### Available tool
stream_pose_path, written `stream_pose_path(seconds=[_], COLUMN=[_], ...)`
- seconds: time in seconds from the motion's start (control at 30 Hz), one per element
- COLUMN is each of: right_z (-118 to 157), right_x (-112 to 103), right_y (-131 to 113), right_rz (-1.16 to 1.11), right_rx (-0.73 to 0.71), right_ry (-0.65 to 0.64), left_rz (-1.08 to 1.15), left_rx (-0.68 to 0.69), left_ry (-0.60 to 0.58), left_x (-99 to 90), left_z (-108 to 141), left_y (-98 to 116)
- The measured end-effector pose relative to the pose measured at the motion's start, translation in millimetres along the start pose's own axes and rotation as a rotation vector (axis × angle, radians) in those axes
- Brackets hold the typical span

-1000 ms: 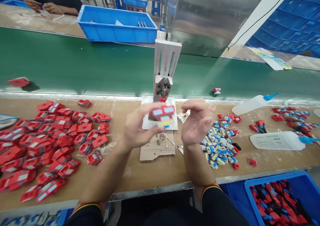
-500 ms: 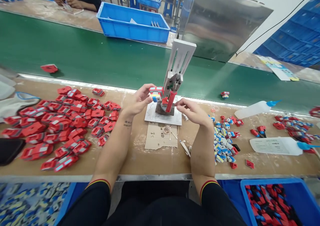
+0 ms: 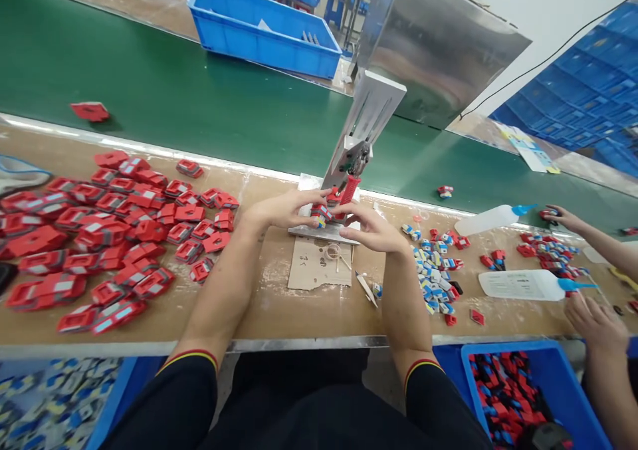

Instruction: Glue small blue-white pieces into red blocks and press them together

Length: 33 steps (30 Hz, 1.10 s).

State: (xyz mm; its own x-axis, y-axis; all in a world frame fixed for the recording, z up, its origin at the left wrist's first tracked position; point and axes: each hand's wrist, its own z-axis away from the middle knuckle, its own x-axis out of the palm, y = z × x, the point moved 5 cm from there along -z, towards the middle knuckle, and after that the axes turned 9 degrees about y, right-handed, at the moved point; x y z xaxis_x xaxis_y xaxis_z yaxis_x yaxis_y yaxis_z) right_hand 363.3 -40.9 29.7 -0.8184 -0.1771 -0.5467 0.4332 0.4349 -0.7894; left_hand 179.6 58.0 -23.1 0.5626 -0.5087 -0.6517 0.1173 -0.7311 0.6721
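My left hand (image 3: 289, 209) is closed on a small red, white and blue toy vehicle part (image 3: 320, 215), held low at a metal clamp press (image 3: 366, 114). Another red piece sits at the press just behind it, partly hidden by my fingers. My right hand (image 3: 371, 227) is on the other side, thumb and fingers apart. Its fingertips reach the lower end of the press's red handle (image 3: 350, 189); whether they touch it is unclear. Under the press lies a pale base plate (image 3: 306, 183). A piece of cardboard (image 3: 309, 274) with a ring of cord (image 3: 333, 252) lies in front.
Many red toy shells (image 3: 134, 217) are heaped left; small white-blue parts (image 3: 433, 270) lie right. Two squeeze bottles (image 3: 523, 285) rest farther right, near another person's hands (image 3: 598, 324). A green conveyor belt (image 3: 224, 111) runs behind, with a blue crate (image 3: 264, 41) beyond. A parts bin (image 3: 563, 357) is below.
My left hand has brought the toy vehicle part down and right to the clamp press. My right hand has moved in closer to the handle. Another person's hands have appeared at right.
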Motion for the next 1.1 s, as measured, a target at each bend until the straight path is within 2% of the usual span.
stream_pose_path(seconds=[0.1,0.17,0.3,0.4,0.47,0.5,0.57,0.6,0.67,0.73,0.8,0.87,0.97,1.1], right_z=[5.9,0.1,-39.8,-62.2,-55.8,-46.7,-25.7,-18.7,-14.1,-15.8,-24.1,-31.3,-24.9,7.8], right_x=[-11.0,-26.8,-64.7,-86.1,-94.7,-96.4,-91.5,-82.9,-52.1,-21.8,-1.8,5.5,-0.1,-17.1], right_y=[-28.3,-57.6,-113.3,-121.6,-100.7,-82.2,-32.9,-4.9,49.2,81.9,94.0,95.3,93.3,92.0], right_rz=[-0.138,-0.261,-0.402,-0.351,-0.303,-0.258,-0.102,-0.020,0.111,0.163,0.187,0.182,0.037,-0.266], right_rx=[-0.084,-0.146,-0.203,-0.236,-0.295,-0.312,-0.234,-0.123,0.169,0.305,0.328,0.319,0.346,0.434], right_ry=[0.063,0.167,0.423,0.556,0.679,0.755,0.873,0.848,0.594,0.429,0.378,0.374,0.366,0.394], left_rz=[-0.044,-0.056,-0.063,-0.065,-0.066,-0.069,-0.075,-0.074,-0.060,-0.045,-0.035,-0.021,-0.003,0.019], left_rx=[-0.005,0.016,0.019,0.003,-0.003,-0.005,-0.006,-0.002,0.010,0.015,0.009,-0.014,-0.056,-0.107], left_ry=[-0.002,0.004,0.009,-0.004,-0.007,-0.005,0.004,0.009,0.014,0.010,0.002,-0.006,-0.005,0.066], left_x=[0.0,-0.4,-2.0,-3.2,-3.7,-3.7,-3.7,-3.5,-2.8,-1.8,-1.7,-3.5,-10.2,-21.7], left_z=[-0.4,-0.7,0.1,1.4,1.9,2.0,1.8,1.5,0.5,-0.6,-0.8,0.3,4.0,6.9], left_y=[4.1,6.5,6.5,5.2,4.6,4.3,3.2,2.8,2.4,2.7,4.2,6.6,10.6,8.9])
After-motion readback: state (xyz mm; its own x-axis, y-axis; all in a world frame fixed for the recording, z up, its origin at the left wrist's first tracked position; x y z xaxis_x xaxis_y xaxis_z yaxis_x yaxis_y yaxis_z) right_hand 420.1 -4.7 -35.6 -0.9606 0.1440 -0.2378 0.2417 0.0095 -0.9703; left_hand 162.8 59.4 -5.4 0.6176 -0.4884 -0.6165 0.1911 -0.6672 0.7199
